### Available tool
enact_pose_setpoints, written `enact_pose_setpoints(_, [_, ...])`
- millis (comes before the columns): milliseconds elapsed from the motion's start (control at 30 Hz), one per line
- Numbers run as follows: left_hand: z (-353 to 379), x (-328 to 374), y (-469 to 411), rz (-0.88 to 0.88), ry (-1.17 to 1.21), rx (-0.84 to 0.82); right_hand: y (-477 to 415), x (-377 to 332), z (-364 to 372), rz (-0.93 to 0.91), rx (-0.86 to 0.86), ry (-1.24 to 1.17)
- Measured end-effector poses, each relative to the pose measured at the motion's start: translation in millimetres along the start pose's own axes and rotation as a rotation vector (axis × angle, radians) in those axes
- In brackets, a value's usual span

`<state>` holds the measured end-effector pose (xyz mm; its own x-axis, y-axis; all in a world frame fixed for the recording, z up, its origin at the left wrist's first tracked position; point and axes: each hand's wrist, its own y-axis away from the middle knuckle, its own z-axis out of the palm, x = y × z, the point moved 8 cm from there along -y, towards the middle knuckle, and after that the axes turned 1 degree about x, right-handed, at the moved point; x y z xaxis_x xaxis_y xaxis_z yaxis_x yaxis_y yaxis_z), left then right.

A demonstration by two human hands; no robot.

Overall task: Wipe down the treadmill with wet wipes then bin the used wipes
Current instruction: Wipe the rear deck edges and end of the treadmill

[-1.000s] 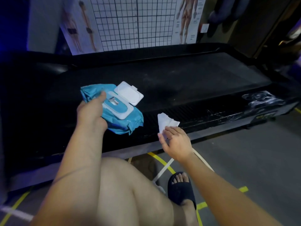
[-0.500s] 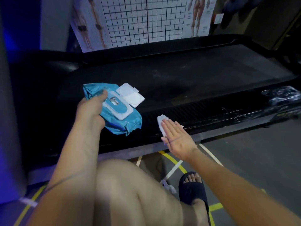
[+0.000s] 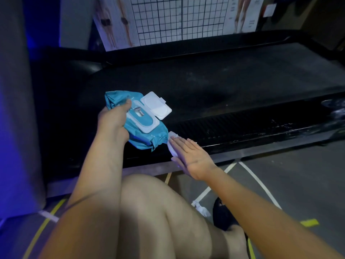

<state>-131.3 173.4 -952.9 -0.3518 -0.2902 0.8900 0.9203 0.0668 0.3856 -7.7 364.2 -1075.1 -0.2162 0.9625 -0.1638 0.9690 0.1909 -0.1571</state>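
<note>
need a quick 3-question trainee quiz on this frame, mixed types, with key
1. Fill in: the right hand presses a white ___ flat on the treadmill's side rail.
2. Which hand holds the wipes pack? A) right hand B) left hand C) neither
3. True or false: the pack's lid is flipped open.
Key: 1 wipe; 2 B; 3 true.

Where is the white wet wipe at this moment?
In the head view, the wet wipe lies under the right hand on the near edge of the treadmill, just right of the blue wipes pack.
</note>
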Motion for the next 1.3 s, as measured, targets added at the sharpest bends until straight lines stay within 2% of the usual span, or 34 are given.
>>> enact_pose_setpoints(133, [1.2,0.4,-0.2,0.003,-0.007,0.000,8.8,8.6,-4.1,-0.004,0.018,0.031])
enact_pose_setpoints(367, [8.5,0.3,4.4,-0.009,-0.003,-0.013,4.5,16.8,-7.3,0.066,-0.136,-0.111])
enact_pose_setpoints(500, [6.3,-6.2,3.4,-0.016,-0.020,-0.011,22.6,32.8,-12.4,0.036,-0.051,0.006])
enact_pose_setpoints(733, [15.2,-14.5,-1.3,-0.006,-0.044,-0.034,77.5,114.6,-28.5,0.217,-0.105,0.185])
enact_pose_setpoints(867, [38.7,-25.7,7.1,-0.038,-0.047,-0.090,98.1,149.2,-39.3,0.344,-0.113,0.164])
enact_pose_setpoints(1067, [70.3,-20.7,18.3,-0.019,0.001,-0.106,87.4,131.4,-32.0,0.407,-0.108,0.123])
enact_pose_setpoints(1300, [86.7,-9.6,21.0,0.014,-0.007,-0.069,49.7,78.9,-24.7,0.232,-0.080,0.037])
